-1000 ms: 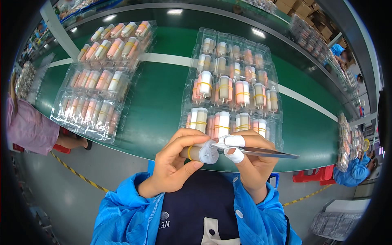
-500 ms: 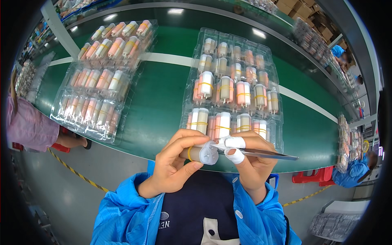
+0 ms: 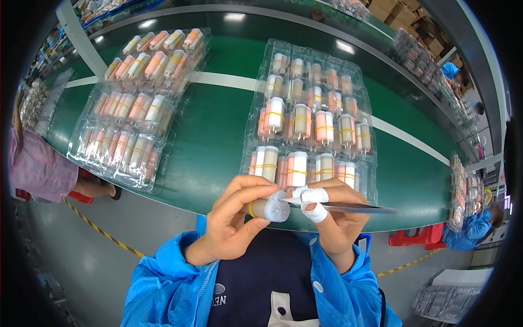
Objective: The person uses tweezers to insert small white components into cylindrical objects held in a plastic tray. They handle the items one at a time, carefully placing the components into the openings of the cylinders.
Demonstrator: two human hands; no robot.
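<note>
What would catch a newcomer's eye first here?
Likely the right hand, lower centre: white finger wraps, holding a slim metal tool at the end of a yellow-banded grey bundle in the left hand. Beyond, clear trays of pink, white and grey tubes lie left and right on the green table.

The left hand (image 3: pixel 231 226) hides one end of the bundled cylinders (image 3: pixel 267 210) from us. The right hand (image 3: pixel 340 222) covers part of the metal tool (image 3: pixel 359 207), whose outer end we see blurred; the upper edge cuts off the cardboard boxes (image 3: pixel 400 19).
</note>
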